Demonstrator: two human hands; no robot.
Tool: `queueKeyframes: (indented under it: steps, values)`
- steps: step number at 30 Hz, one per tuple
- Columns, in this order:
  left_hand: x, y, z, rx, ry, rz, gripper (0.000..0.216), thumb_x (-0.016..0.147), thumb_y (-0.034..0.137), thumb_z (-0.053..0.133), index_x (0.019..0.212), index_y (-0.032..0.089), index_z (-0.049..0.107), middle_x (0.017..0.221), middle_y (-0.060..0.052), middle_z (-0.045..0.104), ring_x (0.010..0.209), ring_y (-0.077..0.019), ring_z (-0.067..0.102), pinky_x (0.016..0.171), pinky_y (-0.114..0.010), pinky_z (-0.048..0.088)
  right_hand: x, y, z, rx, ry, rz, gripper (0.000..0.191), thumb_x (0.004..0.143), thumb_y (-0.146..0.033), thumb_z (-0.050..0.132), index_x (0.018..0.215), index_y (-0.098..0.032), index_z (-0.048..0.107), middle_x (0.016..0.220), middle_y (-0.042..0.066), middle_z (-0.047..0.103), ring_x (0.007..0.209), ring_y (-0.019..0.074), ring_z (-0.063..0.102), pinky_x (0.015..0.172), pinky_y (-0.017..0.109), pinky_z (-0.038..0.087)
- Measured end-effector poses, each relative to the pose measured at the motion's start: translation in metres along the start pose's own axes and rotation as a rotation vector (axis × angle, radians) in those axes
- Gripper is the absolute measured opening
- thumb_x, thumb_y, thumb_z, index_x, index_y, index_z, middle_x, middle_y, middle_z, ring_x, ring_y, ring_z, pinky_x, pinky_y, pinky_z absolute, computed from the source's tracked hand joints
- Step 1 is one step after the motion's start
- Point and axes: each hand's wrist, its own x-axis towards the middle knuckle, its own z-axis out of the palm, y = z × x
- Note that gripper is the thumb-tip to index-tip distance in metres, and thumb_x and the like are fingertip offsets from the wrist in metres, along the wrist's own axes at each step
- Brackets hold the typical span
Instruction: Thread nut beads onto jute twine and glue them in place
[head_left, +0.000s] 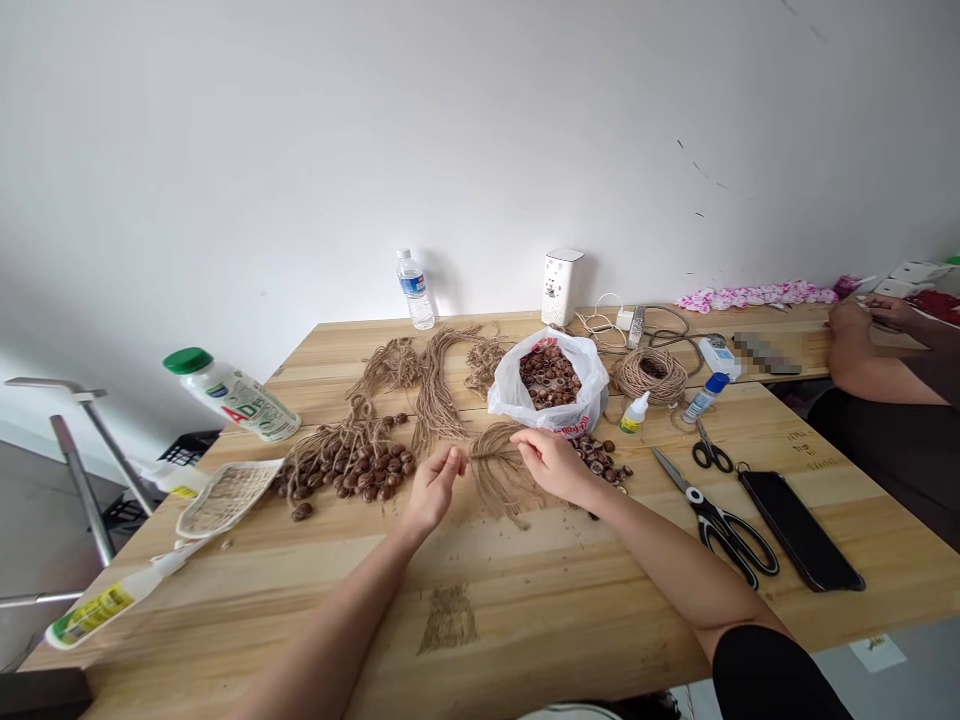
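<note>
My left hand is closed, thumb pressed against the curled fingers. Opposite it, my right hand is closed in a pinch. A thin twine strand seems to run between the two sets of fingertips, though it blends with the loose bundle of cut twine lying behind and between them. Brown nut shells lie scattered just beyond my right wrist. To the left of my left hand is a pile of round brown nuts attached to knotted twine cords.
A white plastic bag holds brown shells. Farther back are twine bunches, a twine coil and a water bottle. Glue bottles, large scissors and a black phone lie right. Another person's arm rests far right.
</note>
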Motion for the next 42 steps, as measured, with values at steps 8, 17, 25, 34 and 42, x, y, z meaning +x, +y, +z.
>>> queueKeyframes:
  steps: [8,17,25,34,42]
  values:
    - [-0.024,0.033,0.033,-0.876,-0.323,-0.298,0.033,0.087,0.039,0.048,0.063,0.016,0.051,0.045,0.002,0.047,0.045,-0.0099,0.039,0.051,-0.025,0.031,-0.004,-0.029,-0.011,0.271,-0.081,-0.191,0.02,0.091,-0.024,0.045,0.101,-0.015,0.061,0.097,0.01,0.066,0.094,0.0184,0.06,0.083,0.033,0.047]
    - [-0.025,0.043,0.027,-1.054,-0.454,-0.427,0.045,0.091,0.038,0.037,0.091,0.006,0.068,0.087,-0.017,0.072,0.082,-0.0249,0.068,0.078,-0.036,0.048,-0.006,-0.037,-0.022,0.215,-0.162,-0.199,0.023,0.093,-0.019,0.039,0.088,-0.015,0.062,0.081,0.005,0.065,0.076,0.0149,0.057,0.073,0.028,0.045]
    - [-0.023,0.039,0.025,-1.117,-0.419,-0.414,0.045,0.093,0.036,0.034,0.1,0.008,0.068,0.099,-0.016,0.071,0.096,-0.0262,0.065,0.091,-0.041,0.045,-0.002,-0.037,-0.049,0.14,-0.348,-0.157,0.022,0.091,-0.019,0.042,0.086,-0.015,0.064,0.074,0.002,0.063,0.067,0.0121,0.053,0.064,0.023,0.04]
    - [-0.024,0.043,0.026,-0.986,-0.331,-0.306,0.035,0.088,0.039,0.047,0.103,0.014,0.066,0.105,-0.012,0.069,0.098,-0.0262,0.064,0.098,-0.045,0.038,-0.005,-0.038,-0.056,0.049,-0.33,-0.173,0.016,0.087,-0.022,0.052,0.094,-0.017,0.066,0.082,0.003,0.067,0.07,0.0136,0.058,0.066,0.024,0.043]
    - [-0.026,0.04,0.026,-0.895,-0.274,-0.289,0.039,0.085,0.044,0.051,0.106,0.015,0.065,0.105,-0.012,0.067,0.096,-0.0265,0.063,0.098,-0.047,0.038,-0.006,-0.036,-0.047,-0.104,-0.287,-0.281,0.014,0.087,-0.017,0.053,0.081,-0.018,0.065,0.083,0.005,0.065,0.074,0.0153,0.059,0.067,0.025,0.043]
